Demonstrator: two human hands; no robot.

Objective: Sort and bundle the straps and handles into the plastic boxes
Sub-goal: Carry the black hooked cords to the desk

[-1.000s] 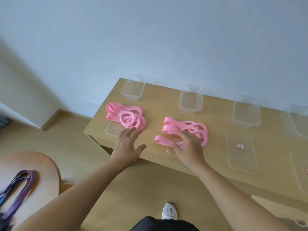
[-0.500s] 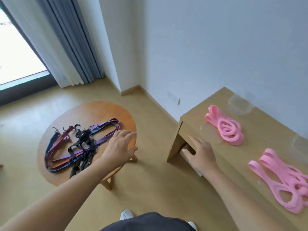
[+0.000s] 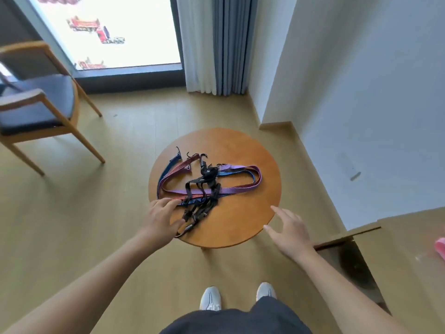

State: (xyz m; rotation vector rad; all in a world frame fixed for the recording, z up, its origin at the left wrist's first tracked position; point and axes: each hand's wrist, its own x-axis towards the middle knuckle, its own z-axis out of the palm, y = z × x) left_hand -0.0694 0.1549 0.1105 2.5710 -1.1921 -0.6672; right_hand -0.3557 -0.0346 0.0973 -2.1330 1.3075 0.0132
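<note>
A tangle of straps lies on a small round wooden table [image 3: 243,220]: purple, red and blue elastic straps [image 3: 236,186] with hooks, and a bunch of black handles [image 3: 203,196] across them. My left hand [image 3: 161,219] reaches over the table's near left edge, fingers spread, fingertips touching the strap ends; it holds nothing. My right hand [image 3: 289,231] hovers open at the table's near right edge, apart from the straps. A sliver of a pink band [image 3: 440,247] shows at the far right on the wooden desk [image 3: 409,237]. No plastic boxes are in view.
A wooden armchair [image 3: 36,104] with a blue seat stands at the left. A window and grey curtains [image 3: 216,44] are behind the table, a white wall to the right. My feet in white shoes [image 3: 212,297] stand just short of the table.
The view has swung left from the desk with pink bands to the round table. Both hands left the desk; the left now reaches the straps, the right hovers at the table's edge.
</note>
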